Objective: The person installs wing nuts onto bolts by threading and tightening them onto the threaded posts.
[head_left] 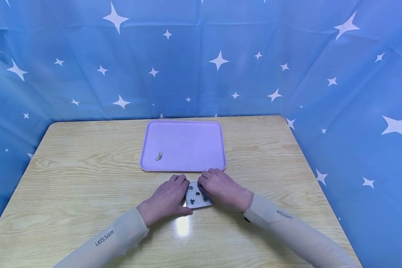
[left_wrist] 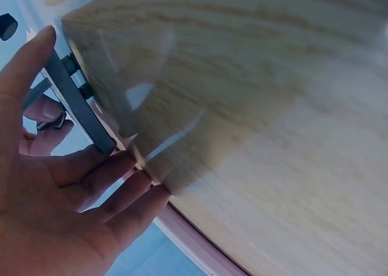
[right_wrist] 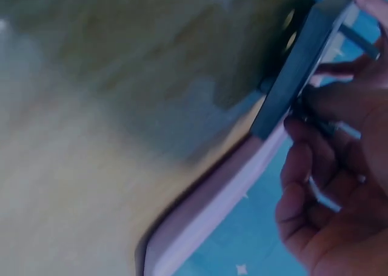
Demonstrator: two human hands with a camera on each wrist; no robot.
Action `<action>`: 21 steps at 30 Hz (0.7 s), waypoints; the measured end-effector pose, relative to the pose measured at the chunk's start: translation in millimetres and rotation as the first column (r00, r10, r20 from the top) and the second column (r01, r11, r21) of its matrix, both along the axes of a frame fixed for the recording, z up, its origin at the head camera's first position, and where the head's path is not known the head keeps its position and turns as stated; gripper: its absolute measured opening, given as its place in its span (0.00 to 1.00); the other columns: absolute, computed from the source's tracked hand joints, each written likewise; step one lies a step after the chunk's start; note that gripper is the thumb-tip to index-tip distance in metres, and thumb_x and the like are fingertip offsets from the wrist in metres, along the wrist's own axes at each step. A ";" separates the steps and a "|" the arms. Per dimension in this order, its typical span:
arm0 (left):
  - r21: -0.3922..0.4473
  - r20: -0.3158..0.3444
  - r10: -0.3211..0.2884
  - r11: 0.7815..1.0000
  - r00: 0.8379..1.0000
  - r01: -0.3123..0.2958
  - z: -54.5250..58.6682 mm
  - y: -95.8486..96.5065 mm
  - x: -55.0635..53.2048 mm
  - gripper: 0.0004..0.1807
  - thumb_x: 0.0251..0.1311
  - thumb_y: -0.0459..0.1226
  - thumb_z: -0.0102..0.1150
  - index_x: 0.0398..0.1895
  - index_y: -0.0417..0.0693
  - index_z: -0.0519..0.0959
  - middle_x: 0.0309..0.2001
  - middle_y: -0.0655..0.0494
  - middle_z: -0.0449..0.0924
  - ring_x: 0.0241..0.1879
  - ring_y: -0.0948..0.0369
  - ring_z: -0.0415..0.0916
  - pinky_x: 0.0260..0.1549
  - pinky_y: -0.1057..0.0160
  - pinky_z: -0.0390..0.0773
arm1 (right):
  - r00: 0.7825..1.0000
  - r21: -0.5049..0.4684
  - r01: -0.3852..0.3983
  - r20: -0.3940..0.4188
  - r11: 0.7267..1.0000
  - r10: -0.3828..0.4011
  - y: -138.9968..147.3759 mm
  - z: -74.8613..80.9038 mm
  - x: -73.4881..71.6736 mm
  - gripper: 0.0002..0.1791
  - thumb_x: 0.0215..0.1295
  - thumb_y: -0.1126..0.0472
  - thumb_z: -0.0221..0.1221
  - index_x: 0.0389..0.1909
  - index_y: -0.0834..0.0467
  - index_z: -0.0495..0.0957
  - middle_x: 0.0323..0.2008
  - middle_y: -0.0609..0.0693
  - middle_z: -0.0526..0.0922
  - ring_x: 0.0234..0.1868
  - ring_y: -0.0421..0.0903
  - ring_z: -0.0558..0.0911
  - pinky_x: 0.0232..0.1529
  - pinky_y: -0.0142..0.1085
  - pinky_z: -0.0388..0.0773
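A grey metal plate [head_left: 201,203] with several round holes lies on the table between the hands. My left hand [head_left: 169,197] grips its left side, the thumb at the near corner and the fingers along the far end. A threaded bolt [left_wrist: 37,93] stands up from the plate, and dark bolt heads [left_wrist: 86,91] show beneath it. Over the plate's far right corner, my right hand [head_left: 221,189] pinches a small dark metal piece [left_wrist: 53,122] between thumb and fingers. Those fingers cover most of it, so I cannot tell its exact kind.
Just beyond the hands lies a purple tray [head_left: 191,145] with a raised rim. A small brass-coloured, wing-shaped piece [head_left: 159,156] rests in its left part. The wooden table [head_left: 80,178] meets a blue star-patterned cloth [head_left: 187,74] at the back and sides.
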State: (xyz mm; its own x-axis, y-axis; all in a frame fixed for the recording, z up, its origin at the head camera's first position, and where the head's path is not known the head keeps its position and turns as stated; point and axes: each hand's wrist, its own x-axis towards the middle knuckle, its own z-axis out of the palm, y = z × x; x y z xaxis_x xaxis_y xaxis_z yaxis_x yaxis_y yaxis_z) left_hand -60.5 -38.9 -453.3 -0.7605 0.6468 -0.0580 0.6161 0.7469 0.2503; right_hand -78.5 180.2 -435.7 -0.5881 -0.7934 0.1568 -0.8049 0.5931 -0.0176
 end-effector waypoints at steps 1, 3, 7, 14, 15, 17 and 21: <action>0.000 -0.001 0.000 1.000 1.000 0.000 0.1 0.0 0.1 0.41 0.42 0.63 0.78 0.47 0.42 0.76 0.41 0.54 0.69 0.44 0.54 0.71 0.36 0.57 0.80 | 1.000 -0.022 0.021 0.010 1.000 -0.021 -1.1 -1.0 1.0 0.04 0.67 0.63 0.66 0.32 0.56 0.82 0.28 0.46 0.79 0.28 0.43 0.75 0.32 0.35 0.73; -0.001 -0.005 0.000 1.000 1.000 0.000 0.2 0.0 0.3 0.41 0.41 0.63 0.79 0.47 0.42 0.76 0.41 0.54 0.69 0.44 0.54 0.72 0.36 0.57 0.80 | 0.998 -0.047 0.058 0.035 0.997 -0.056 -2.5 -2.2 2.8 0.05 0.67 0.63 0.66 0.32 0.57 0.81 0.27 0.46 0.79 0.27 0.43 0.75 0.31 0.36 0.74; 0.001 -0.013 -0.003 1.000 1.000 0.003 0.1 0.1 0.8 0.41 0.41 0.63 0.78 0.46 0.42 0.76 0.40 0.54 0.69 0.44 0.54 0.72 0.36 0.57 0.80 | 0.993 -0.022 0.080 0.092 0.997 -0.077 0.9 1.6 2.7 0.10 0.68 0.55 0.67 0.39 0.59 0.82 0.32 0.48 0.82 0.32 0.43 0.79 0.36 0.37 0.77; -0.003 -0.016 -0.005 1.000 1.000 0.005 0.1 -0.5 1.5 0.42 0.42 0.63 0.78 0.48 0.40 0.77 0.42 0.54 0.70 0.45 0.53 0.73 0.38 0.56 0.81 | 0.990 0.204 -0.142 0.044 0.969 0.136 16.1 19.8 -6.7 0.22 0.68 0.59 0.67 0.63 0.47 0.79 0.61 0.40 0.81 0.61 0.45 0.76 0.55 0.43 0.74; -0.003 -0.014 -0.003 1.000 1.000 0.003 0.2 -0.6 1.5 0.42 0.42 0.63 0.78 0.48 0.41 0.77 0.42 0.54 0.70 0.46 0.53 0.73 0.38 0.56 0.81 | 0.984 0.230 -0.178 0.026 0.957 0.176 17.5 20.6 -7.3 0.23 0.68 0.62 0.66 0.63 0.46 0.79 0.61 0.40 0.80 0.62 0.45 0.76 0.54 0.42 0.74; -0.005 -0.010 -0.001 1.000 1.000 0.001 0.2 -0.6 1.4 0.42 0.42 0.63 0.78 0.48 0.41 0.77 0.42 0.54 0.70 0.45 0.53 0.73 0.38 0.56 0.81 | 0.972 0.274 -0.219 -0.018 0.936 0.233 19.7 20.8 -7.8 0.23 0.67 0.64 0.66 0.62 0.46 0.80 0.61 0.39 0.81 0.61 0.45 0.76 0.53 0.42 0.74; -0.006 -0.013 -0.002 1.000 1.000 0.002 0.1 -0.3 1.4 0.41 0.42 0.64 0.78 0.46 0.42 0.76 0.41 0.54 0.69 0.44 0.54 0.72 0.36 0.57 0.80 | 0.966 0.291 -0.220 -0.067 0.931 0.249 20.3 18.0 -9.2 0.18 0.67 0.63 0.67 0.57 0.46 0.83 0.55 0.39 0.83 0.57 0.43 0.77 0.51 0.40 0.74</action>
